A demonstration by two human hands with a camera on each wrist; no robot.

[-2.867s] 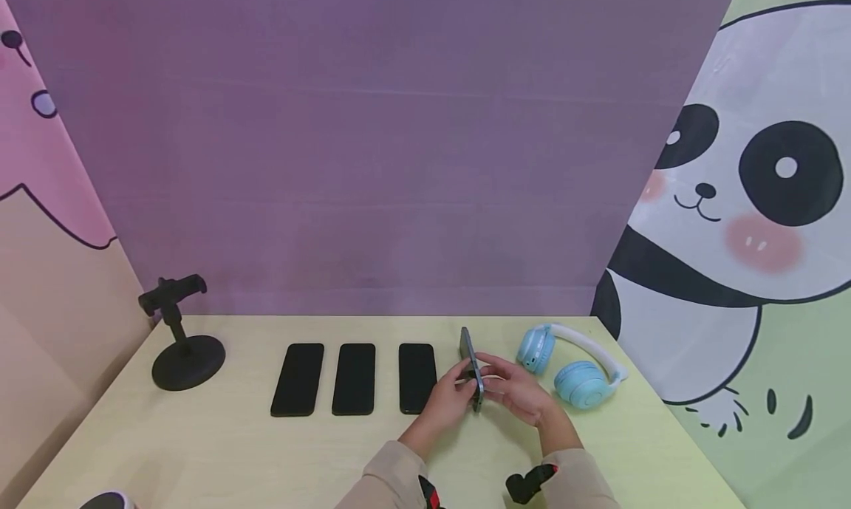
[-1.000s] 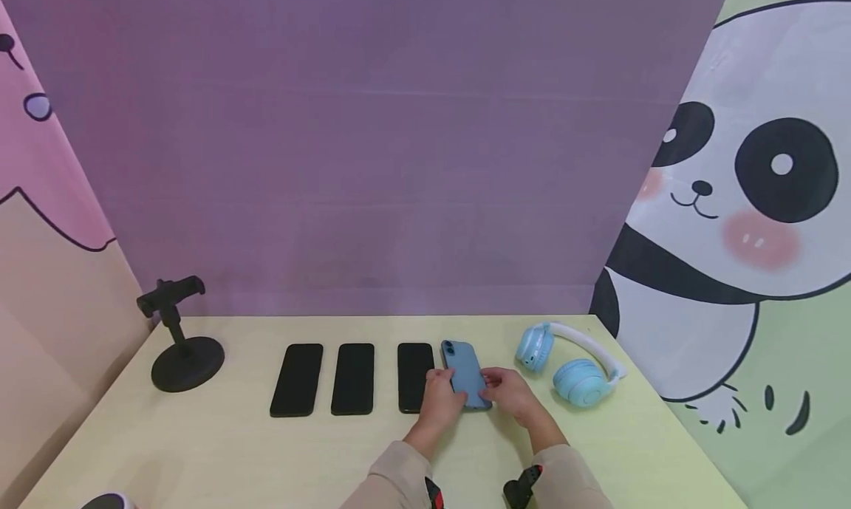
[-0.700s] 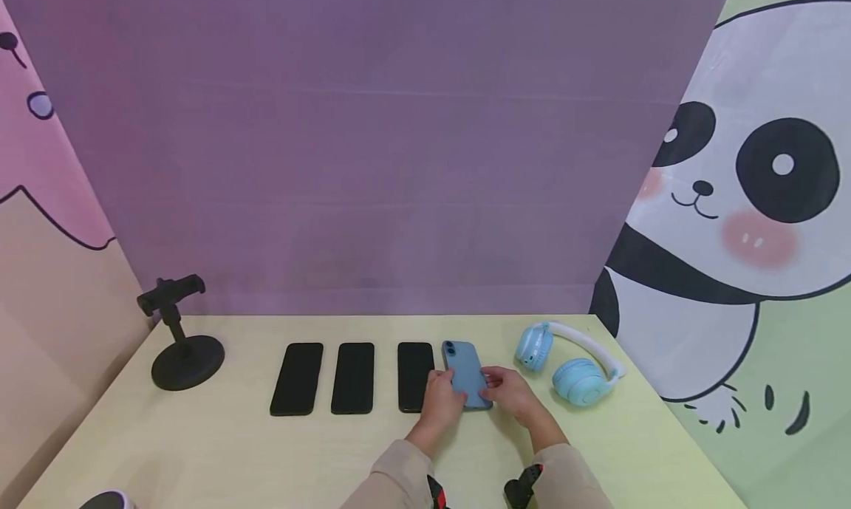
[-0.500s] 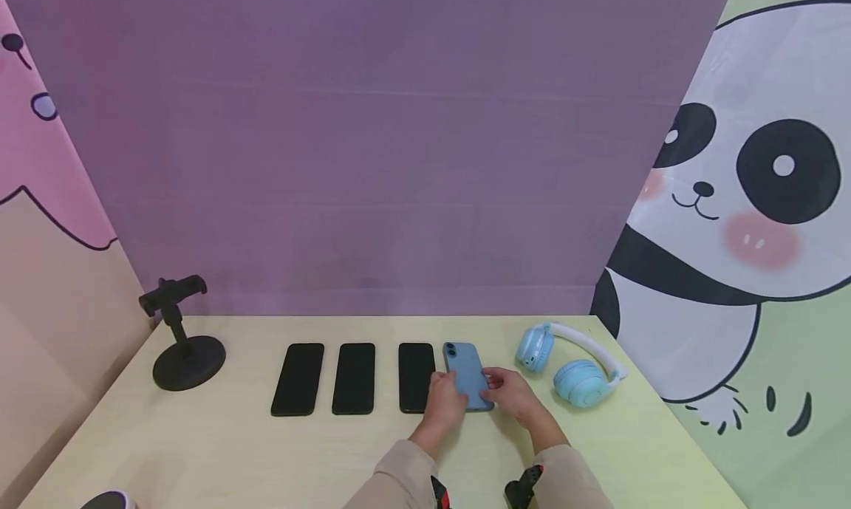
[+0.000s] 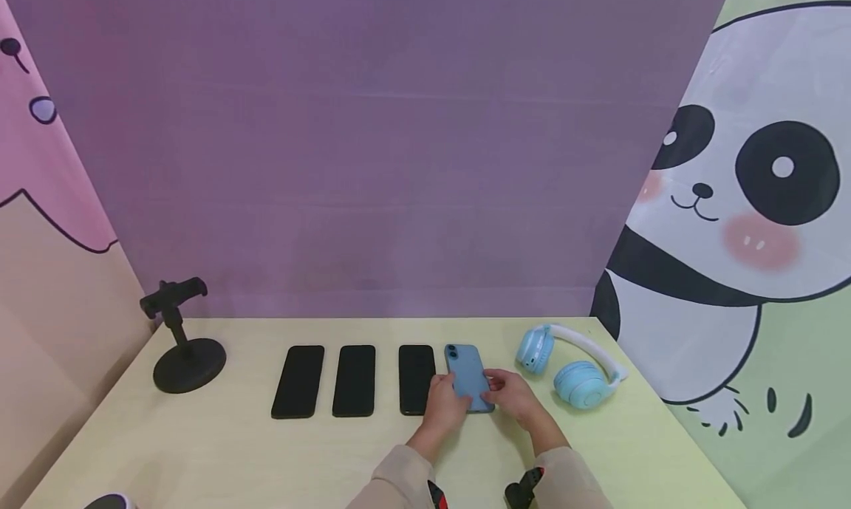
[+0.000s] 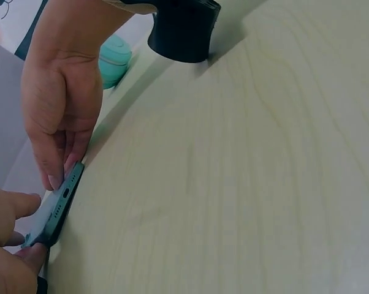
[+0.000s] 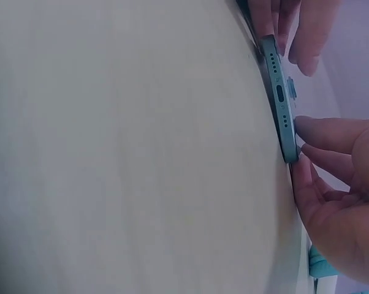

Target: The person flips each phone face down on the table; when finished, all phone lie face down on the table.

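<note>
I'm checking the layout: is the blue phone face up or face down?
Face down: the blue phone shows its back and camera lenses.

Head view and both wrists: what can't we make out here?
Screen of the blue phone: all views, turned away; its back faces up.
Lower right corner of the nearest black phone: head view, behind the left hand.
Dark-topped object, bottom left: head view, cut off by the bottom edge; can't identify.
Headphones: right wrist view, only a piece shows past the right hand.

I'm watching two plain beige sleeves point(image 5: 573, 481); black wrist devices point(image 5: 521, 490) with red patches are showing along the sleeves' inner sides.
</note>
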